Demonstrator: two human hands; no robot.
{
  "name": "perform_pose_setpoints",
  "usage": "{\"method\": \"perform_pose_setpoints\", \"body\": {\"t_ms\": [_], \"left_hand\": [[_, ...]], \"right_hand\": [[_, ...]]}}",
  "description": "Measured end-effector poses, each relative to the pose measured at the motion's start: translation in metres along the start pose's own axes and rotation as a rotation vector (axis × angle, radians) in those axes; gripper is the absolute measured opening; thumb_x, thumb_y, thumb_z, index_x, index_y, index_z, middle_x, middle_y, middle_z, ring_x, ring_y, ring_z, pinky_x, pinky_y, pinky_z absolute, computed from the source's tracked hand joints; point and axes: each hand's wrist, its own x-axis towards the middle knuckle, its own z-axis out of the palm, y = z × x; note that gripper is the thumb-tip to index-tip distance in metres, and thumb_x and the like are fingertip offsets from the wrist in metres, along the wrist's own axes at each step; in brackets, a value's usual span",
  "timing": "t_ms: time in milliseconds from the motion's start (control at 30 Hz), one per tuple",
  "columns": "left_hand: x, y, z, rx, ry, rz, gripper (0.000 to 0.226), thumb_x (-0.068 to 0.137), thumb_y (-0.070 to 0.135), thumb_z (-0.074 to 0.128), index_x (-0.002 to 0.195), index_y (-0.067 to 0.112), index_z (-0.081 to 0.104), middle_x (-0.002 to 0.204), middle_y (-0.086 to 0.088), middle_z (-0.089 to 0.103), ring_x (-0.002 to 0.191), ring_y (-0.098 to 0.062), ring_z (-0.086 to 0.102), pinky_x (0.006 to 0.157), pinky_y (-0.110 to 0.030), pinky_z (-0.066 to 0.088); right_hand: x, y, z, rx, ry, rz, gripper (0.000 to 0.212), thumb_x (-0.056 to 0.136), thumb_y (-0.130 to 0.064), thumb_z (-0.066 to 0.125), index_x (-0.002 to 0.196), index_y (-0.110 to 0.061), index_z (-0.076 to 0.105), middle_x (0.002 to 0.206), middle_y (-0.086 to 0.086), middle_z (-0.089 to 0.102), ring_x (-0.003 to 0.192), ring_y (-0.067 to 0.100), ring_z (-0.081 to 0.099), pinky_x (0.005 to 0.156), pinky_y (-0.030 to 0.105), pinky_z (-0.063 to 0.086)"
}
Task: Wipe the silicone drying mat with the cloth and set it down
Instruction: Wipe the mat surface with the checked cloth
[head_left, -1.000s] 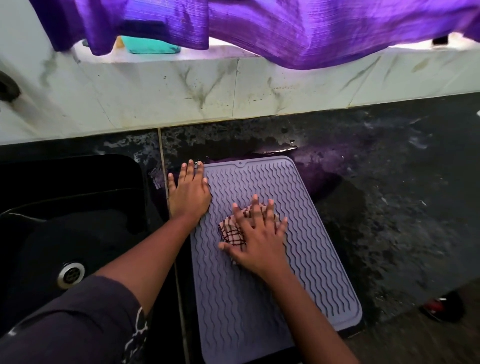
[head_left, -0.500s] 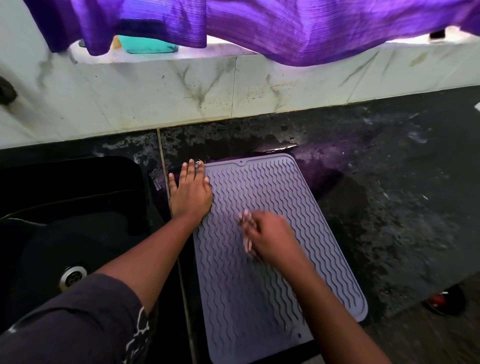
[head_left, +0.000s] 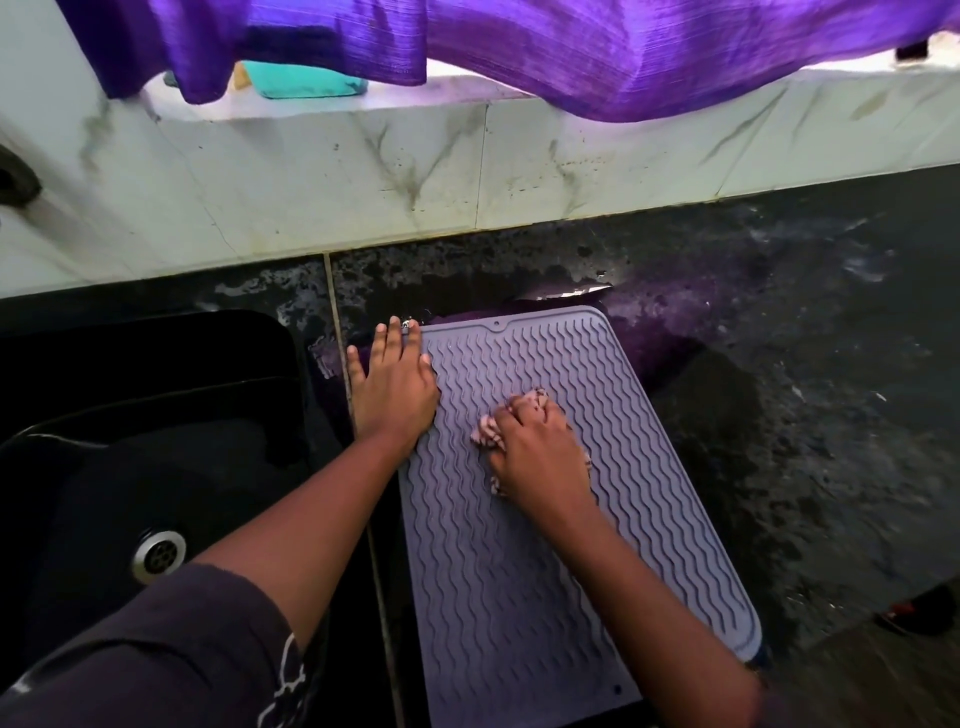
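Silicone drying mat (head_left: 519, 571) lies beside the sink (head_left: 156, 374); we pin its far corner with our flat left hand (head_left: 396, 387) so our right hand (head_left: 540, 460), curled round the cloth (head_left: 535, 401), can scrub.

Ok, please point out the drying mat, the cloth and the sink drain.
drying mat (head_left: 519, 597), head view, bare ribbed surface near its middle.
cloth (head_left: 484, 435), head view, its bunched left edge.
sink drain (head_left: 158, 555), head view, centre of the metal strainer.

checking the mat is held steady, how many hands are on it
2: the left hand presses flat on the far left corner of the mat; the right hand grips the cloth near its middle.
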Motion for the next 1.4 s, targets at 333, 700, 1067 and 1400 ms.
{"method": "perform_pose_setpoints", "body": {"t_ms": [333,700,1067,1400], "left_hand": [[-0.001,-0.004,-0.003,-0.112,0.052,0.006,0.048,0.099,0.022,0.03,0.147,0.018,0.033,0.157,0.0,0.025,0.146,-0.013,0.015,0.119,-0.045,0.001],[-0.002,-0.001,-0.003,-0.032,0.06,0.007,0.051,0.098,0.022,0.029,0.149,0.017,0.028,0.157,0.001,0.023,0.146,-0.012,0.014,0.118,-0.047,-0.001],[-0.002,0.0,-0.003,-0.031,0.056,-0.001,0.05,0.098,0.022,0.029,0.148,0.018,0.03,0.157,0.001,0.024,0.146,-0.013,0.015,0.117,-0.05,-0.002],[-0.016,-0.004,-0.01,-0.044,0.027,0.074,0.051,0.1,0.024,0.029,0.15,0.017,0.023,0.158,-0.002,0.022,0.147,-0.014,0.012,0.117,-0.044,-0.004]], "right_hand": [[0.098,-0.025,0.006,0.03,0.097,0.027,0.058,0.09,-0.053,0.036,0.142,-0.027,0.031,0.154,0.004,0.023,0.141,0.037,0.013,0.109,0.056,0.017],[-0.022,-0.017,-0.007,0.098,-0.03,0.002,0.044,0.093,-0.037,0.045,0.132,-0.017,0.044,0.135,0.006,0.047,0.12,0.027,0.041,0.097,0.038,0.038],[-0.005,-0.027,0.009,0.011,-0.018,0.015,0.057,0.094,-0.041,0.04,0.144,-0.02,0.023,0.153,0.006,0.024,0.139,0.037,0.017,0.107,0.051,0.025],[-0.067,-0.012,0.015,0.113,0.071,-0.044,0.053,0.078,-0.049,0.045,0.123,-0.024,0.057,0.127,-0.003,0.059,0.113,0.028,0.053,0.083,0.045,0.048]]}}
